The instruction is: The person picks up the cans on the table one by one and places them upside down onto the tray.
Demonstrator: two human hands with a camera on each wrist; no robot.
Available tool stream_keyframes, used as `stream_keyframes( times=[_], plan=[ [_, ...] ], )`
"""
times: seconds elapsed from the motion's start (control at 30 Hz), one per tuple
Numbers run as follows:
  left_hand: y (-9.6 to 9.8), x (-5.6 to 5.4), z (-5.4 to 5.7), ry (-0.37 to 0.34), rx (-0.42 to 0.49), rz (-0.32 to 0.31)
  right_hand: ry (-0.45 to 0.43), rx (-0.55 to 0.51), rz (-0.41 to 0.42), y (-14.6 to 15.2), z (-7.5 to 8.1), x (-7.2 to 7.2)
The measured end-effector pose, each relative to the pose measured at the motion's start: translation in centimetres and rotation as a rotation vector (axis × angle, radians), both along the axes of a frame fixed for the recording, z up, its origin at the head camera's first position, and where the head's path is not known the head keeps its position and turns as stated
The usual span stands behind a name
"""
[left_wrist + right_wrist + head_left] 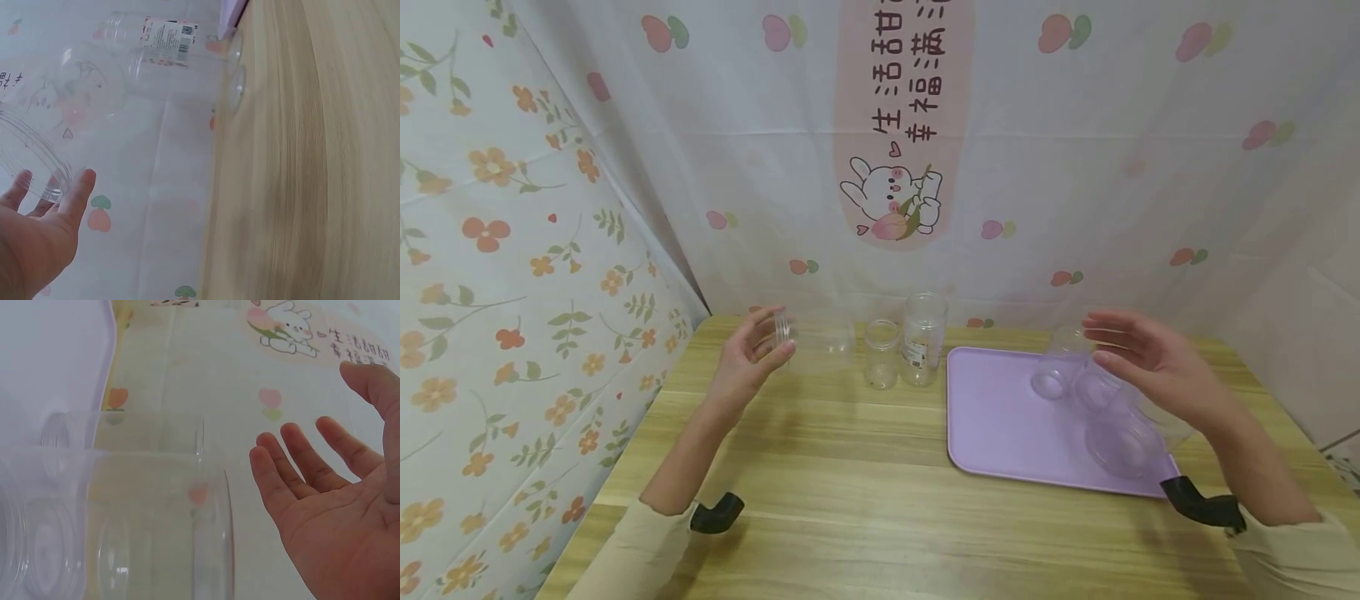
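Note:
My left hand [751, 354] grips a large clear plastic jar [820, 340] by its threaded mouth. The jar lies sideways in the air, its base pointing right. In the left wrist view, thumb and fingers curve round the jar's rim [37, 150]. To its right on the table stand a short clear jar [882, 354] and a taller labelled clear jar [923, 340]. My right hand [1157, 362] hovers above the purple tray [1000, 417] with nothing in it, fingers spread. Clear jars [1123, 442] stand on the tray beneath it; the right wrist view shows them beside the hand.
The wooden table [850, 500] runs back to a patterned curtain [1037, 167]. A second flowered curtain [512, 250] hangs along the left side. The tray's raised rim [1045, 478] faces the table's front.

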State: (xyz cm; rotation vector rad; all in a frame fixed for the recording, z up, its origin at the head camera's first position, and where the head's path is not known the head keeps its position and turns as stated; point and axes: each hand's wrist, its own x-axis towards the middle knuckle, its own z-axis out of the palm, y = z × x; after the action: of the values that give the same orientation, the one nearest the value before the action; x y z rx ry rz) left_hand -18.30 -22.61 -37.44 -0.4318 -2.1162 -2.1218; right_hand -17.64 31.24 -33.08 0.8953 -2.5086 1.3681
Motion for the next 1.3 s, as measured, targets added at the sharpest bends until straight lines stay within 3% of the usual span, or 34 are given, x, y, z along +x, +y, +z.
stream_keyframes(
  times=[0.4,0.63,0.87,1.3],
  plan=[
    [0.6,0.2,0.0,0.017,0.037,-0.064,-0.016,-0.094,0.089,-1.1,0.0,-0.2],
    [1.4,0.4,0.4,0.043,0.073,-0.099,-0.006,-0.07,0.075,-1.8,0.1,-0.3],
    [2.2,0.3,0.4,0.06,0.102,-0.132,-0.022,-0.115,0.107,-2.3,-0.1,-0.4],
    [3.4,0.0,0.3,0.073,0.133,-0.135,-0.073,-0.15,0.129,-3.5,-0.6,-0.2]
  ],
)
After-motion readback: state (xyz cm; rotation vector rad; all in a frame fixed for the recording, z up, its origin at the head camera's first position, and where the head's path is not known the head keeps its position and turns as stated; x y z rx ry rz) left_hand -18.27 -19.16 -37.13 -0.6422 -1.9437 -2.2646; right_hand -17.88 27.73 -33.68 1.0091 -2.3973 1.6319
